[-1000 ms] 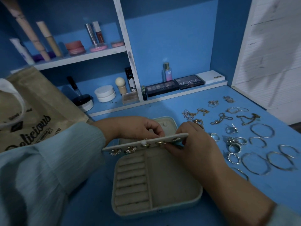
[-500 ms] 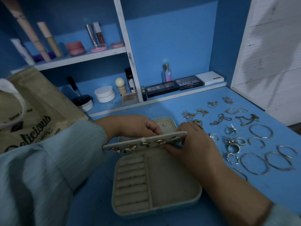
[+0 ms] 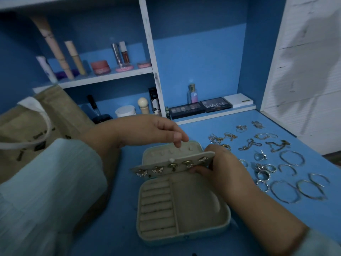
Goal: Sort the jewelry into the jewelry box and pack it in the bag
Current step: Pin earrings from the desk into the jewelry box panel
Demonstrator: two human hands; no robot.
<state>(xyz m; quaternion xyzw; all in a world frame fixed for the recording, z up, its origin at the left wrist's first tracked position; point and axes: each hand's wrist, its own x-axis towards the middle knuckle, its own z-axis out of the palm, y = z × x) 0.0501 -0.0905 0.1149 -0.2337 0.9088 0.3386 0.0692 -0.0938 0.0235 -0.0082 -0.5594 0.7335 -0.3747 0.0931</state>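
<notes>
At frame centre, my right hand (image 3: 224, 170) pinches the earring panel (image 3: 172, 165) over the open jewelry box (image 3: 182, 206); left hand (image 3: 147, 131) fingers hang relaxed, holding nothing.

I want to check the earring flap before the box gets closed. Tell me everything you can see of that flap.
The earring flap is a narrow, pale beige strip with rounded ends, covered in what looks like soft velvety fabric. It juts out over the open jewelry box, roughly level and tilted slightly. A row of small gold-toned earrings is pinned along it, two of them butterfly-shaped, and a small white snap tab sits at its upper edge. The right hand pinches its right end; the left hand hovers above, not touching it.
</notes>
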